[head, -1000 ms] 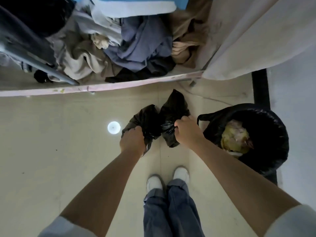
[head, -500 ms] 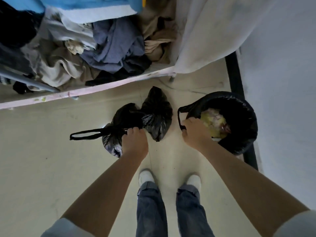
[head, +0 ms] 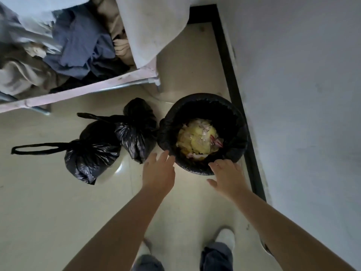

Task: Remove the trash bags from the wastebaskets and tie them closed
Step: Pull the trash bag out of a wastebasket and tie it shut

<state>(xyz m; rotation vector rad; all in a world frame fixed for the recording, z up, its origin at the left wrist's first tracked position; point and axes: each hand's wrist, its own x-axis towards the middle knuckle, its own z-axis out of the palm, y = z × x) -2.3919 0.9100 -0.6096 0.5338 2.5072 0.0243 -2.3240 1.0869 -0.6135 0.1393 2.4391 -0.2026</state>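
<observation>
Two tied black trash bags lie on the pale floor: one (head: 91,155) at the left with a long loop handle, the other (head: 136,132) beside the wastebasket. The wastebasket (head: 203,167) stands by the wall, lined with a black bag (head: 232,122) folded over its rim, with yellowish crumpled trash (head: 197,139) inside. My left hand (head: 158,171) reaches toward the basket's near left rim, fingers straight, fingertips at the liner's edge. My right hand (head: 226,175) is spread at the near right rim, fingertips on the liner. Neither hand holds anything.
A bed frame (head: 82,92) heaped with clothes (head: 78,49) and a hanging white sheet (head: 154,26) fills the upper left. A white wall (head: 302,94) with a dark baseboard (head: 234,89) runs along the right. My feet (head: 224,237) stand below.
My left hand let go of the left tied bag, which now lies on the floor. My right hand released the liner's handle. Both hands have opened at the wastebasket's near rim; the view shifted right.
</observation>
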